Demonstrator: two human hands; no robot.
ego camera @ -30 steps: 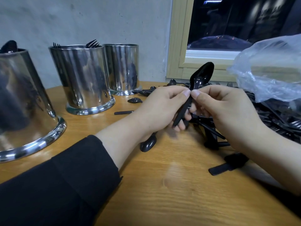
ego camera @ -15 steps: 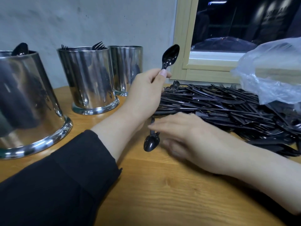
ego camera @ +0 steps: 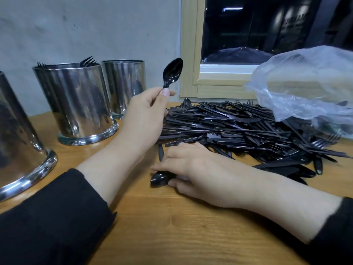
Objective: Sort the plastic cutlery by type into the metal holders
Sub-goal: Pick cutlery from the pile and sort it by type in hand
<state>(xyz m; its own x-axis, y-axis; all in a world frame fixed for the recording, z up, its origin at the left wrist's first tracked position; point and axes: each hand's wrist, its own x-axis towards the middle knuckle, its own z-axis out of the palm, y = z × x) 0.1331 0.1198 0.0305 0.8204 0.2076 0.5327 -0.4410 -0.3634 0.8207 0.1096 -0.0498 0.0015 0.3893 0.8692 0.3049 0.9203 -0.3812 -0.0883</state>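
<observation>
My left hand [ego camera: 143, 119] grips a black plastic spoon [ego camera: 172, 72] by its handle, bowl up, in front of the holders. My right hand [ego camera: 193, 169] lies low on the table, its fingers touching a second black spoon [ego camera: 159, 178] that lies there bowl towards me. A big pile of black plastic cutlery [ego camera: 238, 129] spreads to the right. Three metal holders stand at the left: the nearest holder [ego camera: 17, 142], a middle holder [ego camera: 76, 100] with fork tines showing, and a far holder [ego camera: 124, 85].
A clear plastic bag [ego camera: 305, 83] lies over the back right of the pile. A wood-framed window [ego camera: 191, 54] and a grey wall stand behind the wooden table [ego camera: 172, 236].
My left hand took the spoon alone and lifted it up and left. My right hand let go, dropped to the table and reached the spoon lying there.
</observation>
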